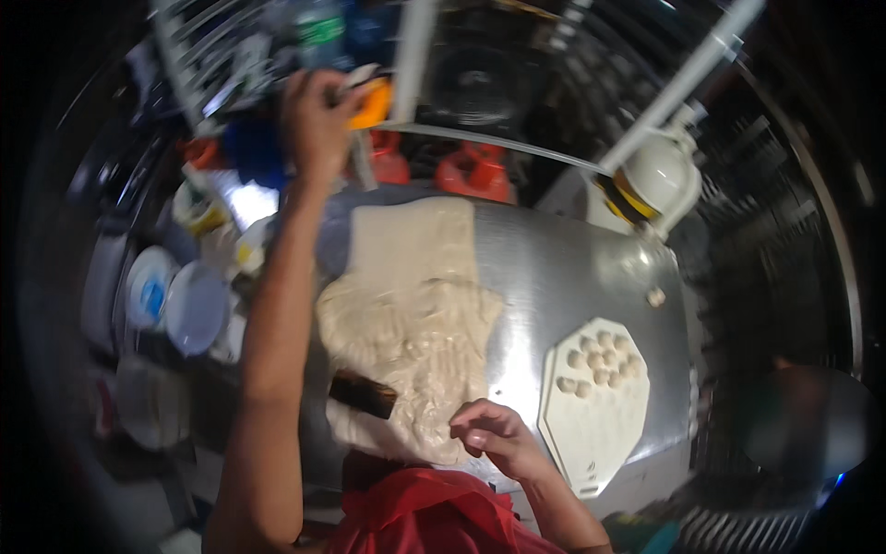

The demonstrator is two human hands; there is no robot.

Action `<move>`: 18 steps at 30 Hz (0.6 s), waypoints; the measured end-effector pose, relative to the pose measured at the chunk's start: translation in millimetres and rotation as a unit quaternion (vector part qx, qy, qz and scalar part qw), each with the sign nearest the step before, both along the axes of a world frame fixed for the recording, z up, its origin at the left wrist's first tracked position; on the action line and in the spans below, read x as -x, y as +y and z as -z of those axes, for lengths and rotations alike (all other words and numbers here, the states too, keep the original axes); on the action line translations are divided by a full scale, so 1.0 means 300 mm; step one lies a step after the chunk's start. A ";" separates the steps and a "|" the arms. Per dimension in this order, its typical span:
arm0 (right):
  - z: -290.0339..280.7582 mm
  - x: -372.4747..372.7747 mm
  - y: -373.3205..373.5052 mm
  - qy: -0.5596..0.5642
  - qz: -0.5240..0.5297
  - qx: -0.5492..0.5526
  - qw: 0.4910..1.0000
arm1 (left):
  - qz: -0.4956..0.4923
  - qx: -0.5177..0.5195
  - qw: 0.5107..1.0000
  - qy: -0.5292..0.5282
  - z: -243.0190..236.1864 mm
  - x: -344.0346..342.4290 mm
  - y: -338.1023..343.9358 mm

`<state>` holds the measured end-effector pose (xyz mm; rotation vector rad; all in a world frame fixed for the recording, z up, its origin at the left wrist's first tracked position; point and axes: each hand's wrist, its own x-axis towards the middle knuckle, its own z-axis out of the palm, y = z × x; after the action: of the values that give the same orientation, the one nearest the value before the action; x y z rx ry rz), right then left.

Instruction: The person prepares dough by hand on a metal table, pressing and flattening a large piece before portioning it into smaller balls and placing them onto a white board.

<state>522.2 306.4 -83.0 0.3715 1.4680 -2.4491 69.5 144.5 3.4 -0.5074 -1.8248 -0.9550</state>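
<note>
A large slab of pale dough [411, 314] covers the middle of the steel table [526, 268]. Its far end is smooth; the nearer part is wrinkled and glossy. On its near left lies a dark brown, flat rectangular piece [363, 394]. My left hand [318, 120] is stretched far forward past the dough, fingers curled around something dark, blurred by motion. Beside those fingers is an orange thing [372, 103]. Close to the dough's near right edge, my right hand [496, 438] has loosely bent fingers, thumb apart, and holds nothing visible.
Right of the dough, a white angular board [591, 434] carries several small dough balls [604, 355]. One small dough lump [655, 297] sits farther off. White bowls [196, 307] crowd the left side. Red containers [475, 171] and a white rack post [413, 60] stand behind.
</note>
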 end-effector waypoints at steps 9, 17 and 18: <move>0.268 -0.254 -0.040 0.014 -0.161 -0.023 0.987 | 0.131 -0.042 0.980 -0.146 0.090 0.127 -0.168; 0.316 -0.505 0.032 -0.003 -0.258 -0.022 0.966 | 0.195 0.017 0.949 -0.248 0.393 -0.378 -0.138; 0.311 -0.527 0.047 -0.044 -0.253 -0.020 0.966 | 0.202 0.064 0.939 -0.272 0.494 -0.501 -0.120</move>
<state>680.4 320.4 -176.2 0.0908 1.3711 -1.9770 219.7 108.3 -144.8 -0.7770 -2.3424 -1.3590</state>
